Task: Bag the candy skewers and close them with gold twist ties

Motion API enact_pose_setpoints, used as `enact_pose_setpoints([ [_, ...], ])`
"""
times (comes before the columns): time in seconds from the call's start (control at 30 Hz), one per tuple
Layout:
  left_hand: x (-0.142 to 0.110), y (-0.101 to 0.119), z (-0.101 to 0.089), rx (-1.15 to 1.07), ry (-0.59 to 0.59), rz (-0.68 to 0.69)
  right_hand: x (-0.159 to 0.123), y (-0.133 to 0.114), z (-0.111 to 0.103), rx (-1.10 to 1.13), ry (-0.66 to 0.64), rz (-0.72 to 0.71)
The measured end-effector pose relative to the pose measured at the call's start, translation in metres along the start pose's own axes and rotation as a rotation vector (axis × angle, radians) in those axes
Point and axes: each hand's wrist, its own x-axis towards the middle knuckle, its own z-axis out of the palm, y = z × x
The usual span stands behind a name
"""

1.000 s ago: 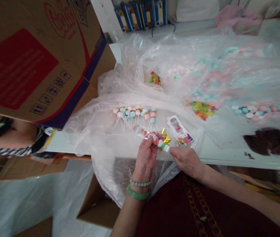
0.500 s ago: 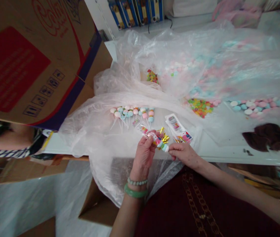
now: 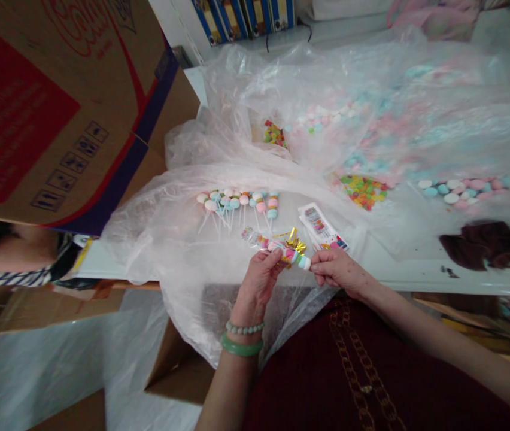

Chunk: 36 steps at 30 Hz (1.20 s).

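My left hand (image 3: 261,272) is closed around a printed clear plastic wrapper (image 3: 255,238) with a marshmallow stick (image 3: 302,261) partly inside it. Pink, green, blue and white candy pieces show at the wrapper's right end. My right hand (image 3: 336,270) pinches at the white end of the marshmallow stick; the stick itself is hidden by the fingers. Gold foil ties (image 3: 297,241) lie just behind my hands. A pile of flat printed wrappers (image 3: 320,222) rests beyond my right hand. Several marshmallow lollipops (image 3: 234,200) with white sticks lie in a row to the left.
A large cardboard box (image 3: 115,114) stands at the left. Crumpled plastic sheeting (image 3: 219,137) covers much of the table. Fruit-coloured gummies (image 3: 365,190), loose marshmallows (image 3: 466,188) and a dark brown scrunchie (image 3: 491,242) lie at the right. A person's arm (image 3: 17,254) shows at far left.
The wrapper in my left hand now lies flatter and more of its printed length shows. Both hands stay close together, with slight shifts of the fingers. The view has moved a little.
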Motion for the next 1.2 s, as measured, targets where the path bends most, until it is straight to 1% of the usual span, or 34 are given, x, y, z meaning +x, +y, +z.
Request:
enact_pose_setpoints([
  [0.1, -0.003, -0.003, 0.010, 0.012, -0.035, -0.012, 0.003, 0.003, 0.005, -0.309, 0.073, -0.210],
  [0.2, -0.005, -0.007, 0.019, -0.067, -0.072, -0.014, 0.003, 0.004, 0.007, -0.558, 0.170, -0.446],
  [0.27, -0.005, -0.008, 0.021, -0.123, -0.081, -0.009, 0.001, 0.006, 0.006, -0.660, 0.216, -0.537],
  [0.33, -0.003, -0.009, 0.020, -0.149, -0.068, 0.013, -0.002, 0.009, 0.003, -0.729, 0.246, -0.563],
  [0.47, 0.003, -0.010, 0.018, -0.167, 0.027, 0.079, -0.008, 0.013, 0.001, -0.759, 0.310, -0.522],
  [0.57, 0.004, -0.010, 0.020, -0.177, 0.025, 0.103, -0.006, 0.008, 0.006, -0.700, 0.281, -0.464],
  [0.63, 0.002, -0.010, 0.023, -0.185, 0.007, 0.110, -0.003, 0.002, 0.012, -0.521, 0.238, -0.382],
  [0.77, -0.003, -0.012, 0.027, -0.176, -0.019, 0.075, 0.003, -0.006, 0.021, 0.008, 0.132, -0.126],
  [0.83, -0.006, -0.012, 0.026, -0.158, -0.027, 0.054, 0.003, -0.007, 0.020, 0.128, 0.121, -0.087],
  [0.9, -0.007, -0.009, 0.022, -0.139, -0.038, 0.004, 0.002, -0.006, 0.017, 0.128, 0.128, -0.098],
  [0.97, -0.006, -0.004, 0.017, -0.155, -0.040, -0.044, 0.002, -0.005, 0.013, 0.068, 0.118, -0.136],
  [1.03, -0.004, 0.003, 0.013, -0.221, -0.010, -0.063, 0.002, -0.005, 0.011, -0.016, 0.106, -0.179],
  [1.1, 0.000, 0.009, 0.010, -0.299, 0.059, -0.045, 0.002, -0.005, 0.011, -0.080, 0.095, -0.190],
  [1.13, 0.002, 0.011, 0.010, -0.327, 0.097, -0.022, 0.002, -0.005, 0.012, -0.077, 0.090, -0.171],
  [1.2, 0.005, 0.012, 0.011, -0.357, 0.139, 0.050, 0.002, -0.007, 0.014, 0.026, 0.073, -0.097],
])
